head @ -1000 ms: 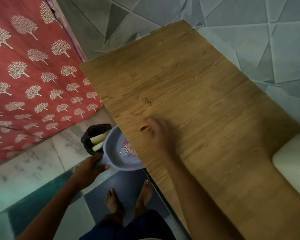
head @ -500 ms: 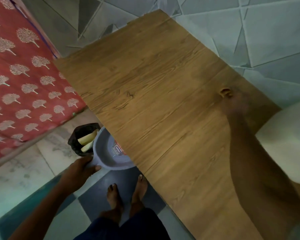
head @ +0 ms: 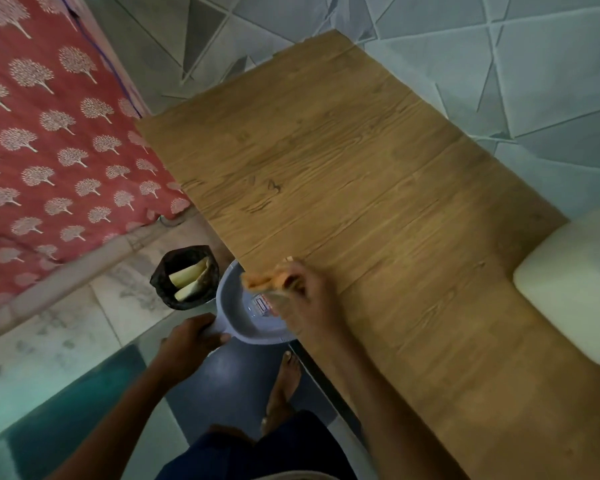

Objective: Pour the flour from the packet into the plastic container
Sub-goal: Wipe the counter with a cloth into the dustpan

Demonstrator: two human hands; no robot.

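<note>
Pan (head: 242, 318) gripped by left hand (head: 187, 344), just under right hand (head: 310, 301) holding orange item (head: 261, 280)

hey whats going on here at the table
A person stands at the wooden table. The left hand holds a grey basin just under the table edge. The right hand grips a blurred orange thing at that edge, over the basin; what it is cannot be told. A white container sits on the table to the right, and a black bin stands on the floor.
</note>
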